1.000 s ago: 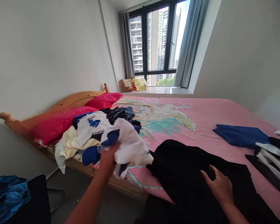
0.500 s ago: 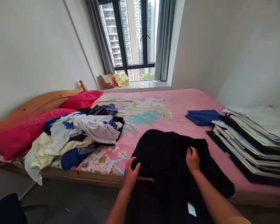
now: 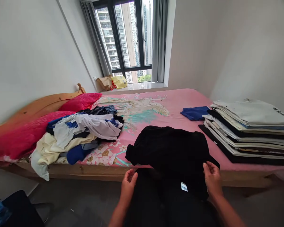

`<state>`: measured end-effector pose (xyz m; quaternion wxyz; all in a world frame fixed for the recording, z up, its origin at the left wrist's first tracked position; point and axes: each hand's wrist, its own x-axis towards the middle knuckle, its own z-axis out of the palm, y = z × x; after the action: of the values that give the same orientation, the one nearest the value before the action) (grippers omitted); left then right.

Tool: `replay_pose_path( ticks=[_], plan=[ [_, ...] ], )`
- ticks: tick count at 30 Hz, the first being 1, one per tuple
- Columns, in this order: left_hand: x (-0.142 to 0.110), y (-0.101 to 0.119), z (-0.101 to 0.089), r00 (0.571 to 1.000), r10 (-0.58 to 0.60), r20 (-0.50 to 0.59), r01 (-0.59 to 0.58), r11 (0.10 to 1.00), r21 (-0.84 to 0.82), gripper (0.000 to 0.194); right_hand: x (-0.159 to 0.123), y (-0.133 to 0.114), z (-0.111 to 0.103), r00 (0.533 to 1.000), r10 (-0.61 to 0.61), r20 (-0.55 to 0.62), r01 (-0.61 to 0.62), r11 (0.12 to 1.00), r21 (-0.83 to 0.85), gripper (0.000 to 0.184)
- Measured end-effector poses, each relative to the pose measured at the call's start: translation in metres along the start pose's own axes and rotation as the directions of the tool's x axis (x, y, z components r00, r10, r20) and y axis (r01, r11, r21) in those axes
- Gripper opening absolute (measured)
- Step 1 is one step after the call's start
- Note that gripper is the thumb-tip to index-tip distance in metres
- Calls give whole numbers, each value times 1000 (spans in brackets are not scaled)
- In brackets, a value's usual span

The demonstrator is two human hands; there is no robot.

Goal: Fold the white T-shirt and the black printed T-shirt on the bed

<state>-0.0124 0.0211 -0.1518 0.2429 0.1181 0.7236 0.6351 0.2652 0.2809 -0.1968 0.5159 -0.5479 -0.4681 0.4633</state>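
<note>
With the right hand pinching the black garment and the left hand unclear in grip, even sideways tension should best smooth creases.

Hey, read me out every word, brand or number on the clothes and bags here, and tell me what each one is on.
No text is clear enough to quote.
White label on the black garment: too small.
Dark print on the pale top garment of the folded stack: blurred.
White mark on the stack's black bottom garment: unclear.
Marks on the yellow bag: too small.
</note>
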Motion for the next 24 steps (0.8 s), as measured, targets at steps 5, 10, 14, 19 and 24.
replay_pose_path(
  ticks=[5, 10, 14, 19, 24],
  plan=[
    [-53, -30, 37, 937, -143, 318, 137, 990, 40, 52, -33, 28, -39, 991, 134, -4, -132, 971, -201, 66],
    [-59, -36, 41, 917, -171, 360, 184, 983, -1, 50, -44, 17, -43, 936, 314, 156, -311, 949, -48, 52],
    [-52, -22, 43, 917, -268, 297, 286, 958, -18, 60, -50, -14, -38, 877, 387, 284, -444, 880, 170, 38],
    [-76, 1, 69, 896, -237, 375, 230, 971, 65, 55, -75, -81, -61, 780, 214, 588, -426, 869, 250, 41],
    [-125, 54, 98, 812, 1, 584, -25, 999, 32, 35, -109, -119, -92, 742, 54, 669, -104, 994, 35, 54]
  ],
)
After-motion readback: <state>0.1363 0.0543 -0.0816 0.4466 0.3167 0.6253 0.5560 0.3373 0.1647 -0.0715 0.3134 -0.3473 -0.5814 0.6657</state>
